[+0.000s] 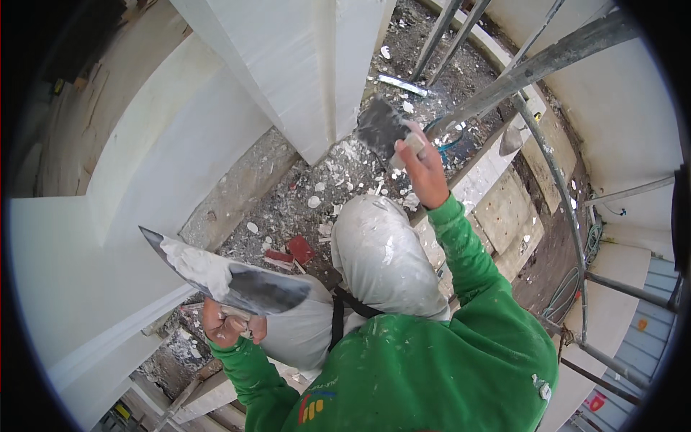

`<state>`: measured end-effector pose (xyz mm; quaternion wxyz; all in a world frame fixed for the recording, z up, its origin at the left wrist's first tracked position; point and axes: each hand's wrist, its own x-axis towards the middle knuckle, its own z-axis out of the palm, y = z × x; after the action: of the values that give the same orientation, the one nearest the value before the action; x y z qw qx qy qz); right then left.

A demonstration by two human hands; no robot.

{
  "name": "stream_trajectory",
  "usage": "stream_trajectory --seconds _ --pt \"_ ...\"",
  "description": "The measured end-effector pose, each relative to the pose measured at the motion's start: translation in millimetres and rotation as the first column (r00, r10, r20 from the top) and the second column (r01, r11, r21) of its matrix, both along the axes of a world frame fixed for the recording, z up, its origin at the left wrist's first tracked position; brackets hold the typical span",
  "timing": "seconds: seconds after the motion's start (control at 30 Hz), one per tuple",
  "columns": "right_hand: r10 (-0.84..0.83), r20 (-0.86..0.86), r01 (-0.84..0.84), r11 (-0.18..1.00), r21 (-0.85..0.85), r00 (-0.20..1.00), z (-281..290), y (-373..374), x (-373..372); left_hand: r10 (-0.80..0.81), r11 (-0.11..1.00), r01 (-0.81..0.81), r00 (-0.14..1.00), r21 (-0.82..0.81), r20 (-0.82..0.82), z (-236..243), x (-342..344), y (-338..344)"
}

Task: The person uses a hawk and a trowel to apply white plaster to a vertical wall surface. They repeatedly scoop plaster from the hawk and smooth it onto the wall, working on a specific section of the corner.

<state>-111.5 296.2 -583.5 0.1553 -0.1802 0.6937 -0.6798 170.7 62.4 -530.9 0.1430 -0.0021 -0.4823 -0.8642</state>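
My left hand [229, 325] is wrapped round the handle of a long steel plastering trowel [270, 289], which lies face up at a tilt. A thick heap of wet white plaster [198, 266] sits on the blade's left half; the right half carries only a thin smear. Raised to the right of the white column [288, 65], my right hand [426, 165] grips the pale handle of a broad putty knife [383, 126]. Its dark blade points up and left, slightly blurred, close to the column's edge but seemingly apart from it.
White wall faces [173, 151] stand on the left. Plaster-spattered ground [317, 191] holds dark red pieces [299, 250] and a pale metal strip [403, 85]. Scaffold poles [540, 68] cross on the right, above concrete slabs [509, 212]. A hose [565, 291] lies far right.
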Motion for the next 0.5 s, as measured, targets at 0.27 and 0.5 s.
stream_trajectory --seconds 0.27,0.5 --pt "-0.103 0.229 0.068 0.986 0.154 0.968 -347 -3 -124 0.221 0.974 -0.19 0.903 -0.121 0.369 -20 31 4" --pt "-0.023 0.883 0.431 0.879 -0.206 0.469 -302 -74 -114 0.341 0.94 -0.327 0.873 -0.101 0.348 -16 40 15"
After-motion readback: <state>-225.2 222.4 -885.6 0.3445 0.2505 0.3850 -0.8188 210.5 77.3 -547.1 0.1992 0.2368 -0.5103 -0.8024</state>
